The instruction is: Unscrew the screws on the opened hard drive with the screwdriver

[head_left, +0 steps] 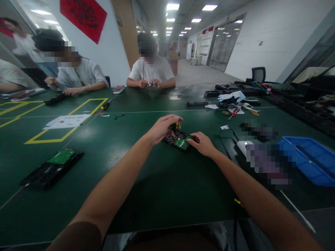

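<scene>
A black casing with a green circuit board (181,143) lies on the table in front of me, its inner parts exposed. My right hand (202,143) grips its right end, thumb over the board and fingers round the edge. Above the other end, my left hand (167,129) is closed round a yellow-and-black screwdriver (176,125); its tip is hidden by the hand. A second black casing with a green board (56,164) rests at the left of the table, within reach of neither hand.
On the green table (167,195), a blue tray (311,160) stands at the right. Beyond are gloves (231,97), a red screwdriver (235,112) and cables. Another screwdriver (106,104) and paper sheets (66,121) lie left. Several people sit opposite, one person (150,71) handling small parts.
</scene>
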Demonstrator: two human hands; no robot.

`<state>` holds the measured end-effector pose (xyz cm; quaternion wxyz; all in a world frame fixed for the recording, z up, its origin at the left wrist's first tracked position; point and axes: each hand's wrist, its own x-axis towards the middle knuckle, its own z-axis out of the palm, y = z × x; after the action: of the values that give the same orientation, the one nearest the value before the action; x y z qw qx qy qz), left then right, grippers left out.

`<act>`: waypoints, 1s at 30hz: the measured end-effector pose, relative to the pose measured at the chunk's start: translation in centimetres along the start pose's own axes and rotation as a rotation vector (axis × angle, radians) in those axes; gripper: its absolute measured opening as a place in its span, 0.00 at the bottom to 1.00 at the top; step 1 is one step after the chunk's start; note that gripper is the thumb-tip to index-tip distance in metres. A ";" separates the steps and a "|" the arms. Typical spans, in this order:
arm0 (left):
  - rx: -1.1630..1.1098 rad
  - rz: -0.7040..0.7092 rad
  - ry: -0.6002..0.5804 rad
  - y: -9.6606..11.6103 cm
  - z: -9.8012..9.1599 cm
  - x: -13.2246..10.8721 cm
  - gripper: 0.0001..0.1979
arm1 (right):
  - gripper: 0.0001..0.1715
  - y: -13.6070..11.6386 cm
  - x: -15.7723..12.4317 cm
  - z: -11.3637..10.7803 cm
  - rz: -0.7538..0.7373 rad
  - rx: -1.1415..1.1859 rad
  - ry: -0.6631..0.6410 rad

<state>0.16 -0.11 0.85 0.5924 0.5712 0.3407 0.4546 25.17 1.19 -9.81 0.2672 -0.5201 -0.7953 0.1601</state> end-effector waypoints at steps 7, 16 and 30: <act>-0.100 -0.035 0.027 -0.2 0.0 0.0 0.11 | 0.23 -0.2 0.0 -0.1 0.008 -0.007 -0.004; -0.096 -0.049 0.038 0.1 0.1 0.1 0.09 | 0.23 0.1 0.0 0.0 0.007 0.014 0.004; -0.109 -0.032 0.055 0.1 -0.1 0.0 0.11 | 0.22 -0.4 -0.1 -0.3 0.014 -0.002 0.004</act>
<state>0.07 -0.05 0.98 0.6202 0.5198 0.3409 0.4784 25.05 0.91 -9.41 0.2671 -0.5262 -0.7913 0.1602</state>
